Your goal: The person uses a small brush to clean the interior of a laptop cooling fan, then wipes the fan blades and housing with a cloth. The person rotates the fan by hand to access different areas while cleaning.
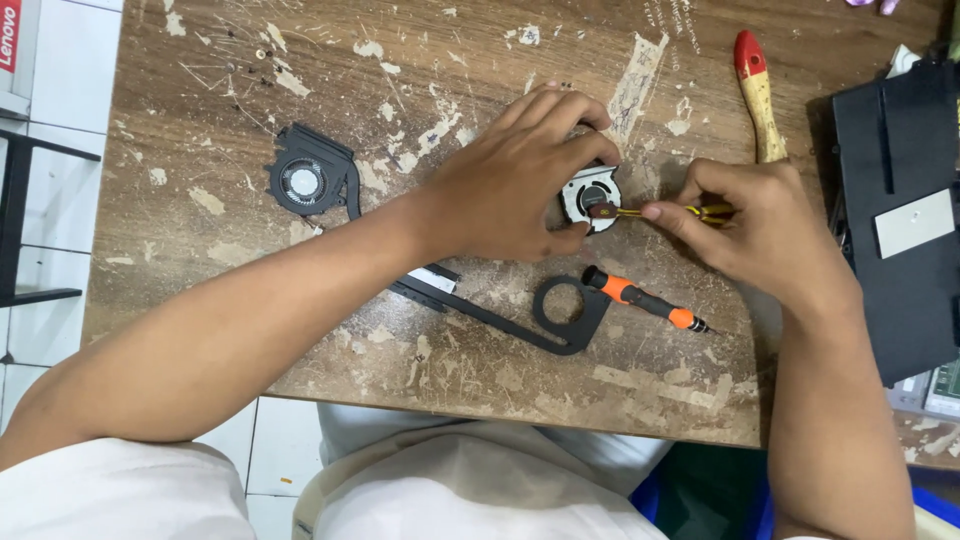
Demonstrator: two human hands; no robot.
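Left hand (510,180) fingers clamp small fan (588,197) on counter (200,250); right hand (750,225) fingers grip yellow screwdriver (700,212), tip on fan hub; orange screwdriver (645,298) lies near.

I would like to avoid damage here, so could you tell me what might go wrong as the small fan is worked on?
1. The thin yellow-handled tool in the right hand could slip on the small round grey fan, which only the left hand steadies.
2. The orange-and-black screwdriver lies loose near the worn wooden table's front edge and may roll off.
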